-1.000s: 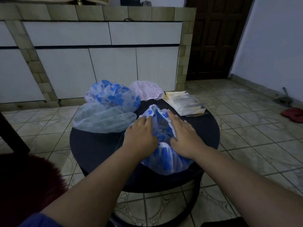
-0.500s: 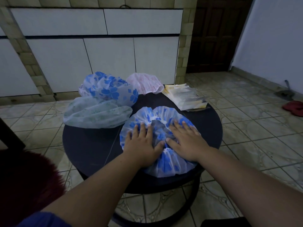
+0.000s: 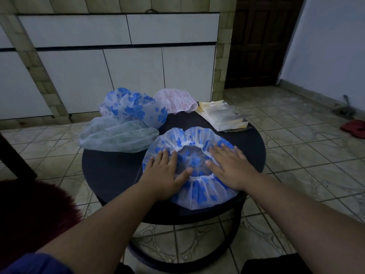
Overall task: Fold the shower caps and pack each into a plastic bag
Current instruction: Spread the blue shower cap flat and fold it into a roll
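Observation:
A blue-flowered shower cap (image 3: 199, 191) lies spread flat, opening up, on the near side of the round black table (image 3: 110, 171). My left hand (image 3: 164, 173) presses its left side with straight fingers. My right hand (image 3: 230, 165) presses its right side, palm down, fingers spread. Both thumbs reach into the elastic opening. Behind it sit three more caps: a pale green one (image 3: 116, 136), another blue-flowered one (image 3: 136, 107) and a pink one (image 3: 174, 102). A stack of clear plastic bags (image 3: 223, 115) lies at the table's far right.
White cabinet doors (image 3: 134, 76) stand behind the table. A dark door (image 3: 260, 42) is at the back right. A dustpan (image 3: 343, 109) and a red slipper (image 3: 354, 128) lie on the tiled floor at right. A dark red furry thing (image 3: 29, 214) is at my near left.
The bunched cap has been spread out flat. My hands have slid apart from its middle to its left and right sides, and the elastic opening has widened.

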